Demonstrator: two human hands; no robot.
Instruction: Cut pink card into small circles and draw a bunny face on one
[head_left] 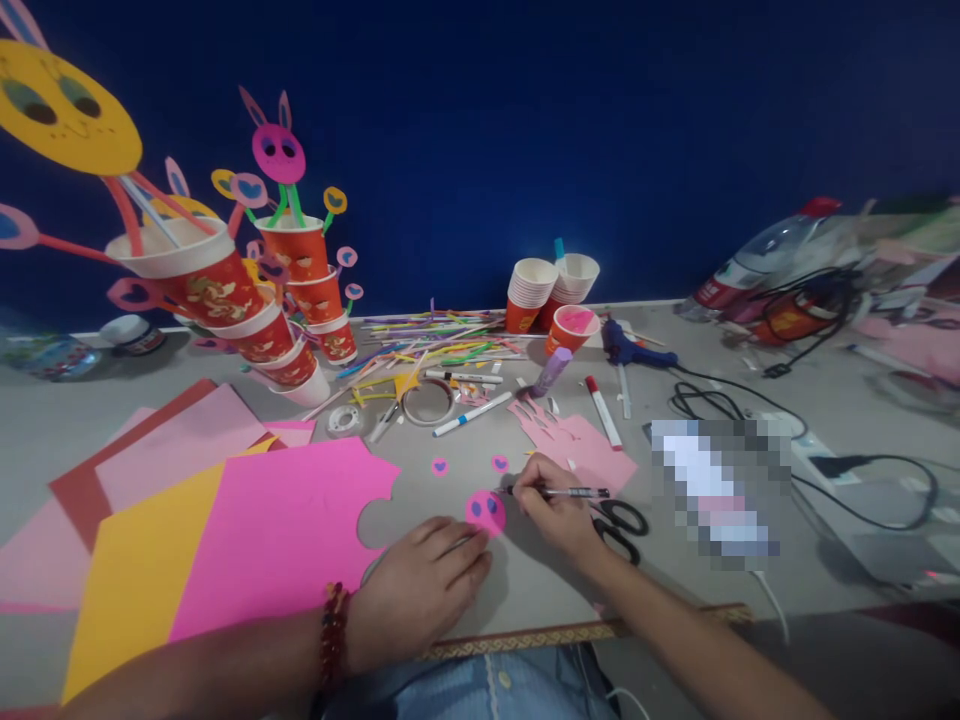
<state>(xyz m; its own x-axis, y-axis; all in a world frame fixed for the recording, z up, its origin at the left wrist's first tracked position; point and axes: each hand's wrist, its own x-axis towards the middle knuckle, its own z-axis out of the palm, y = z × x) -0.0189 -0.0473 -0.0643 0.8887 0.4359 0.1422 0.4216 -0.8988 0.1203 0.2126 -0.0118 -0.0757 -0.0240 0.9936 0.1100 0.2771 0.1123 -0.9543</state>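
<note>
My right hand (553, 505) grips a slim dark pen (574, 492), its tip over the upper right edge of a small pink paper circle (477, 522). Two blue-purple oval eyes mark that circle. My left hand (427, 580) lies flat with fingers stretched out, the fingertips at the circle's lower edge. Just above are two tiny pink paper discs (440, 467) with blue hearts. Black-handled scissors (624, 518) rest partly hidden behind my right hand. To the left lies a bright pink sheet (289, 530) with rounded cut-outs along its right edge.
Stacked red cups (304, 285) with paper bunny faces stand at the left. Pipe cleaners (442, 340), tape (429, 400) and markers (472, 414) spread across the middle. More paper cups (531, 290), a blue glue gun (637, 347), cables and a bottle (765, 262) occupy the right.
</note>
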